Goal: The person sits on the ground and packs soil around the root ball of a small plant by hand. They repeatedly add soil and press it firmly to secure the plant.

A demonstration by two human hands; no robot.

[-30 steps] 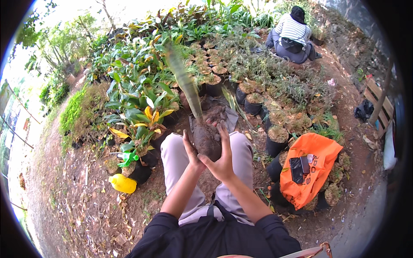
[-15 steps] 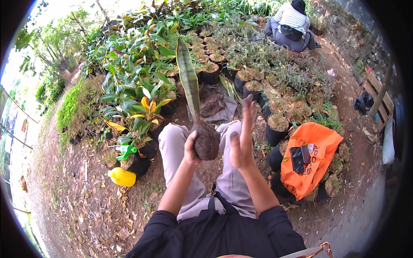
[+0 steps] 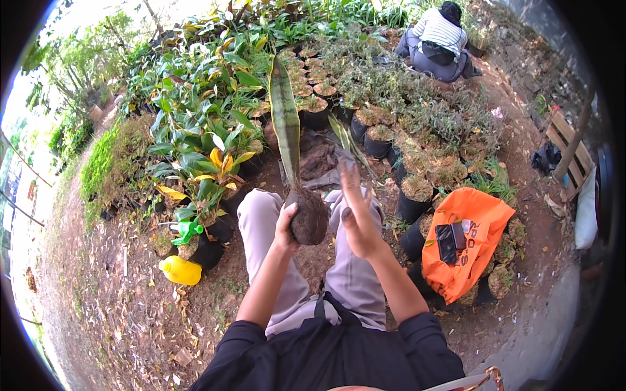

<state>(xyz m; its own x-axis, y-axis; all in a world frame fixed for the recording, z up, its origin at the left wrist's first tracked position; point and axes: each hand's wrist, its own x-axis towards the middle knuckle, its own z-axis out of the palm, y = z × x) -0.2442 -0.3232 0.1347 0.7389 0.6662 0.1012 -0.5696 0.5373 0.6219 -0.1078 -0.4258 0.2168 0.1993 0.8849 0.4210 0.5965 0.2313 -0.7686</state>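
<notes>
A snake plant leaf with yellow edges stands upright from a round, dark soil ball. My left hand is wrapped round the left side of that ball, thumb near its top, holding it above the ground between my knees. Beside it, apart from the ball, my right hand is raised with flat, stretched fingers and a soil-smudged thumb; nothing is in it. Beyond my knees lies a dark sheet with loose soil on it. Another variegated leaf lies at the sheet's right side.
An orange bag with a black phone on it covers pots at the right. A yellow spray bottle with a green head lies at the left. Rows of potted plants stand ahead. A person crouches far right.
My right hand has tilted and moved slightly left and down, nearer the soil ball. My left hand still holds the ball, shifted only slightly. The crouching person has bent lower.
</notes>
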